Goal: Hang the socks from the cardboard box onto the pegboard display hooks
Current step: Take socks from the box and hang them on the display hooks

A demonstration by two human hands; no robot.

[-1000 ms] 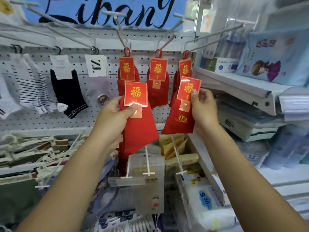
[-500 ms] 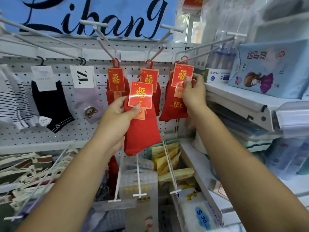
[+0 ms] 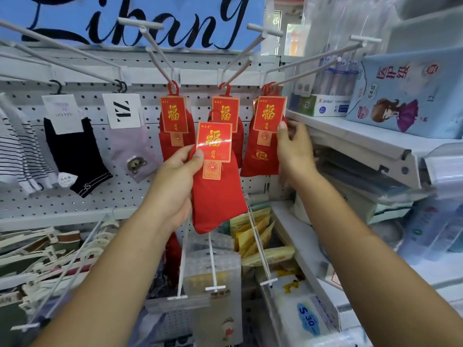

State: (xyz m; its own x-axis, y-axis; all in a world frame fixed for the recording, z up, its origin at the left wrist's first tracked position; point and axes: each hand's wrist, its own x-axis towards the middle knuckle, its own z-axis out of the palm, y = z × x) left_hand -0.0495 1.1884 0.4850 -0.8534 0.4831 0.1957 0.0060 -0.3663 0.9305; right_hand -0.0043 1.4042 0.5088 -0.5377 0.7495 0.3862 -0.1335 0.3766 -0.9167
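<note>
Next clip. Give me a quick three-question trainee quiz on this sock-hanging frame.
1. True or false: the left hand holds a red pair that hangs on no hook.
2. The right hand grips hung socks on which of the three red-sock hooks? A left, B middle, C right.
3. Fill in: the ankle sock left of the lilac sock is ____.
Key: 1 true; 2 C; 3 black.

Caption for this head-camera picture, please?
Left hand holds a red sock pack; right hand pinches the hanging pack on the pegboard.
</note>
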